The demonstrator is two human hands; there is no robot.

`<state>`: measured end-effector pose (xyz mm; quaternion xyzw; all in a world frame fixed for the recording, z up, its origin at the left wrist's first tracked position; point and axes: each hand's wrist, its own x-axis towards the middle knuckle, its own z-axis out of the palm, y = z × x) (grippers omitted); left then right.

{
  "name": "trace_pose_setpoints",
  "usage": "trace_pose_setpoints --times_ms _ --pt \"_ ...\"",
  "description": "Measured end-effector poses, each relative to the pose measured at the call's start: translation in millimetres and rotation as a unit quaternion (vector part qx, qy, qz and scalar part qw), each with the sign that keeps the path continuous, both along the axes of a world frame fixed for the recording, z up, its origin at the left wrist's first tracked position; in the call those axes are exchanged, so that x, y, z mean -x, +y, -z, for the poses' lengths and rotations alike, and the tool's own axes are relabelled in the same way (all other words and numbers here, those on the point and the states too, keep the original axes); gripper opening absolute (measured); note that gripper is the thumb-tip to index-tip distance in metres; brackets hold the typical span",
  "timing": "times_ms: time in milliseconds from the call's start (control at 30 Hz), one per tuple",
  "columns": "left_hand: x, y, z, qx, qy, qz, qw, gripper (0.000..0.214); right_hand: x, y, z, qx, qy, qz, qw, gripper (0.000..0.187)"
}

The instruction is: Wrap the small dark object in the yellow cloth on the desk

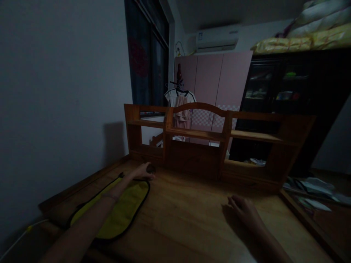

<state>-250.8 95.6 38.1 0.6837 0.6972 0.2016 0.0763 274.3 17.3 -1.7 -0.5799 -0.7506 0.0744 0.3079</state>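
Observation:
My left hand (142, 171) reaches to the back left of the wooden desk (186, 208), its fingers curled around a small dark round object (150, 168). What kind of object this is cannot be made out in the dim light. Below my left forearm lies a yellow cloth (128, 204) with a black edge, flat on the desk. My right hand (242, 208) is over the right part of the desk, fingers loosely curled in, with no object visible in it. Its shadow falls on the wood just below.
A wooden shelf unit (194, 135) stands along the desk's back edge. To the left is a bare wall (63, 91). Papers (315, 186) lie beyond the desk's right side. A pink wardrobe (208, 80) and a dark cabinet (301, 87) stand farther back.

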Motion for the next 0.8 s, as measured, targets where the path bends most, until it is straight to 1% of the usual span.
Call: trace_pose_setpoints --times_ms 67,133,233,333,400,433,533,600,667,733,800 --pt "0 -4 7.3 -0.001 -0.007 0.004 1.0 0.076 -3 1 1.9 0.014 0.004 -0.031 0.999 0.048" --pt "-2 -8 9.8 -0.013 -0.011 0.0 1.0 0.069 -6 3 4.2 0.021 0.009 -0.04 0.999 0.049" --pt "-11 -12 5.7 -0.04 -0.014 -0.002 0.999 0.063 -7 5 7.2 0.02 0.007 -0.039 0.999 0.048" --pt "-31 -10 -3.4 -0.065 -0.02 0.02 0.997 0.056 -5 6 8.6 0.02 -0.005 -0.045 0.999 0.048" --pt "-53 -9 -9.2 -0.072 -0.028 0.054 0.996 0.051 -4 6 8.8 0.02 -0.01 -0.05 0.999 0.048" --pt "-67 -9 -11.2 -0.073 -0.033 0.076 0.994 0.053 -4 6 8.5 0.02 -0.011 -0.051 0.998 0.048" --pt "-117 -20 -11.3 -0.08 -0.048 0.148 0.985 0.067 -6 5 6.4 0.021 -0.007 -0.055 0.998 0.048" --pt "-151 -36 -6.3 -0.076 -0.059 0.194 0.976 0.07 -9 5 4.1 0.027 -0.002 -0.057 0.998 0.048" --pt "-182 -55 1.0 -0.068 -0.069 0.227 0.969 0.066 -12 6 2.3 0.029 0.004 -0.055 0.998 0.048" --pt "-205 -73 8.3 -0.062 -0.078 0.247 0.964 0.06 -15 6 1.9 0.026 0.007 -0.05 0.998 0.048" --pt "-219 -85 13.9 -0.047 -0.089 0.273 0.957 0.06 -15 7 3.4 0.021 0.007 -0.047 0.999 0.048"
